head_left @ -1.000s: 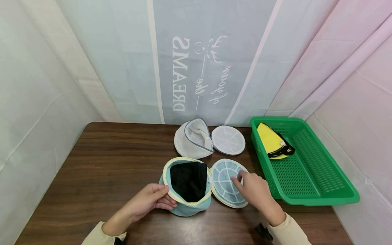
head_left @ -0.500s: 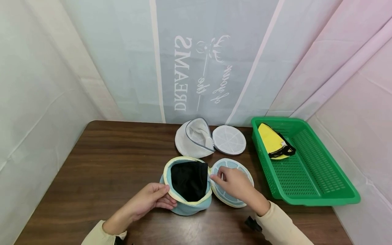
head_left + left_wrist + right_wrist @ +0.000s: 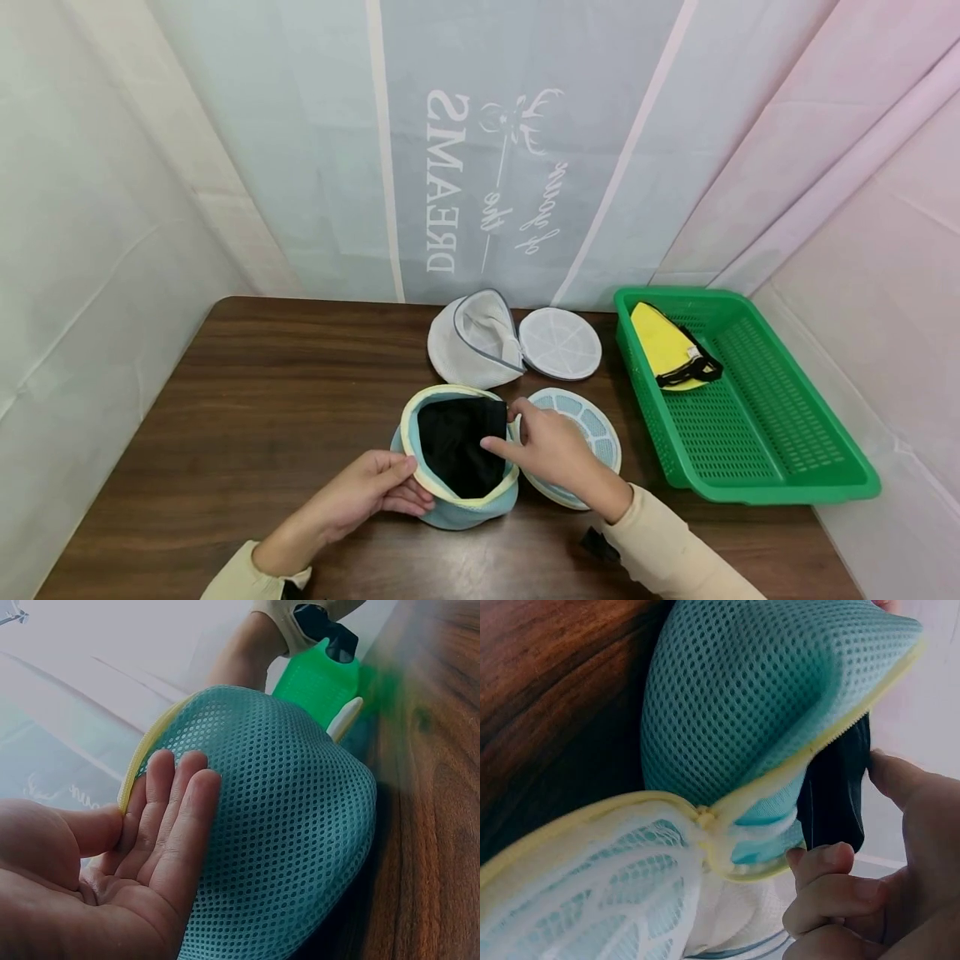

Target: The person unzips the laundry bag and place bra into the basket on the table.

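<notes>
A light-blue mesh laundry bag (image 3: 472, 510) with yellow edging stands unzipped, its round lid (image 3: 592, 425) folded out to the right. My left hand (image 3: 378, 487) pinches the bag's rim, thumb inside and fingers along the outer mesh; the left wrist view shows this grip closely. Inside lies a folded black cloth (image 3: 459, 442), its exact kind unclear. At the bag's right rim, my right hand (image 3: 551, 446) reaches over the lid with thumb and forefinger spread apart. In the right wrist view, its thumb and fingertips are at the edge of the black cloth (image 3: 832, 795).
Behind stands a white mesh laundry bag (image 3: 461, 346) with grey edging, open, its round lid (image 3: 560, 343) lying alongside. A green plastic basket (image 3: 780, 492) at the right holds a yellow fabric piece (image 3: 663, 350) with black straps. A printed curtain (image 3: 315, 167) hangs behind the table.
My right hand has moved left from over the blue lid to the bag's mouth and the black cloth. My left hand keeps its grip on the rim.
</notes>
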The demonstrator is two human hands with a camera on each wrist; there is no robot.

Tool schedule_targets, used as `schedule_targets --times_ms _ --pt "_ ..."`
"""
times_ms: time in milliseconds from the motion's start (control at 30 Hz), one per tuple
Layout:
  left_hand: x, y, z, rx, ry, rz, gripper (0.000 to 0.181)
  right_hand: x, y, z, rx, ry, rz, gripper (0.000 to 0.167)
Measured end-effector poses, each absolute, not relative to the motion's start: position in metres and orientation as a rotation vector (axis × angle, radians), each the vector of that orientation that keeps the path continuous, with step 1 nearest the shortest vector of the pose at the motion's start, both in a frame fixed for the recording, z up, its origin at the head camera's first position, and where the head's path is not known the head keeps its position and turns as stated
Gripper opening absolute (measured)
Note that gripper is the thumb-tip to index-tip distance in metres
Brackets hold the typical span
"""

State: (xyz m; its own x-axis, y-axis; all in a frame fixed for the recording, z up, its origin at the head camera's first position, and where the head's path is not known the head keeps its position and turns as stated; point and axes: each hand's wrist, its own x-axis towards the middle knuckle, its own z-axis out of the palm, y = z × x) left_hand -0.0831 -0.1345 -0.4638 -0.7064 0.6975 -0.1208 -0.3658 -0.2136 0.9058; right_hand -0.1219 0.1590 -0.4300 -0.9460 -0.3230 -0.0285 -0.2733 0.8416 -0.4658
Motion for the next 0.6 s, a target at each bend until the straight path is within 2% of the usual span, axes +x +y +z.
schedule_targets --times_ms 100,333,467,600 --pt "-0.083 -0.134 -0.463 0.416 1.346 1.975 0.040 -0.122 0.156 -0.432 -0.456 2.907 -0.715 0.053" --pt "-0.083 -0.133 -0.463 0.406 1.335 1.957 0.036 -0.121 0.151 -0.437 -0.473 2.904 -0.690 0.070" --pt "-0.083 -0.133 -0.464 0.412 1.332 1.959 0.037 -0.119 0.150 -0.441 -0.528 2.916 -0.729 0.064" --pt "-0.084 -0.133 -0.465 0.412 1.338 1.956 0.037 -0.118 0.149 -0.442 -0.602 2.915 -0.775 0.049"
